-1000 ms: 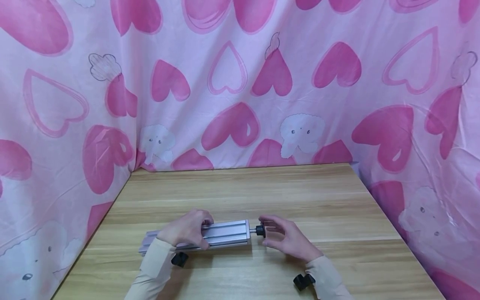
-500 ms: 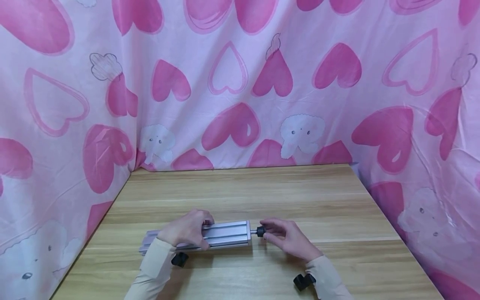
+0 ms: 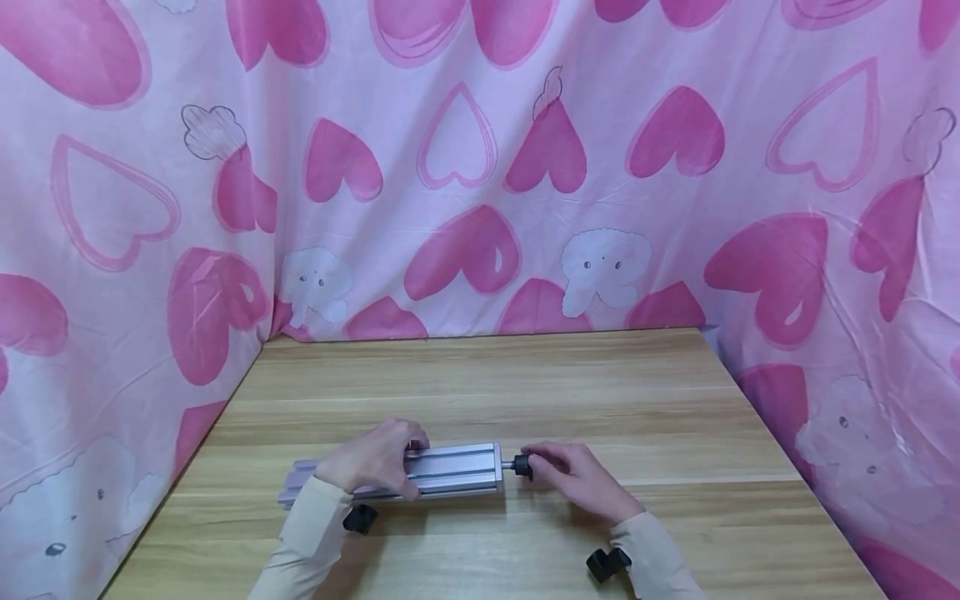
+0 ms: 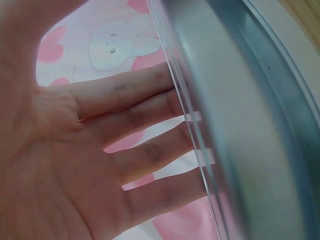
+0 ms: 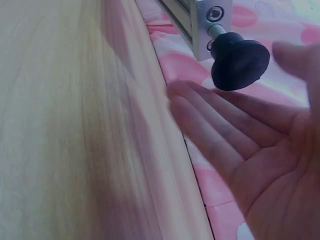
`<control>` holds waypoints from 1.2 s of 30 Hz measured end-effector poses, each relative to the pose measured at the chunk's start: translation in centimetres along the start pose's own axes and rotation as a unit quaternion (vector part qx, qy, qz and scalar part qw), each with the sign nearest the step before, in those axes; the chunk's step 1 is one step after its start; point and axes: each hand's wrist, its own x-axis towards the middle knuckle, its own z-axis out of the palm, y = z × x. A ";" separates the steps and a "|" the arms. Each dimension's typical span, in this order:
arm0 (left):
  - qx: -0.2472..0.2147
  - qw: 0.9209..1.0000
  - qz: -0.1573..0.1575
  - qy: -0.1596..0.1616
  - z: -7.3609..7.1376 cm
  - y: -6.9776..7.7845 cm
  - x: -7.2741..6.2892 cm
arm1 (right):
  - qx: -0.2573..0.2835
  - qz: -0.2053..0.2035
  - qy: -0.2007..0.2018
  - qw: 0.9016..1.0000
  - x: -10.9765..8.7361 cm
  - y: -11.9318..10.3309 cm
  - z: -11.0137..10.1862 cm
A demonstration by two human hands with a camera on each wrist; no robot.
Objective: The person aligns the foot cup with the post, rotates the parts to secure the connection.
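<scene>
A silvery grooved aluminium profile [image 3: 453, 469] lies across the table's front half. My left hand [image 3: 378, 458] grips it from above, thumb along the near side and fingers over the far side; in the left wrist view those fingers [image 4: 150, 155] reach behind its edge. From the plate [image 5: 202, 30] on its right end sticks out a short threaded rod [image 5: 216, 31] bearing a black round knob [image 5: 241, 65]. My right hand [image 3: 577, 479] is around this knob. In the right wrist view its fingers lie fairly straight below the knob, the thumb just beside the rim with a small gap.
The wood-grain table [image 3: 480, 375] is bordered by pink heart-print curtains [image 3: 465, 250] at the back and both sides. Small black devices sit at the left wrist [image 3: 360, 518] and the right wrist [image 3: 607, 565].
The right hand's fingers have drawn in from widely spread around the knob to close against it. The left hand and the aluminium profile have stayed nearly in place.
</scene>
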 end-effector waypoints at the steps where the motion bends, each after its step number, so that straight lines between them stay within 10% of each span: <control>1: -0.001 1.000 0.000 0.000 0.0 0.0 -0.1 | 0.003 -0.004 0.005 1.000 -0.1 -0.1 0.0; 11: -0.004 1.000 -0.008 -0.005 0.3 -0.3 -0.1 | 0.021 -0.070 0.007 0.997 -0.1 -0.4 0.3; 22: -0.024 0.999 -0.025 -0.015 0.3 0.1 0.1 | 0.010 0.010 -0.015 1.000 0.3 -0.3 0.1; 36: -0.023 0.999 -0.016 -0.018 -0.5 -0.3 0.3 | -0.010 0.003 -0.013 1.000 0.6 -0.7 -0.2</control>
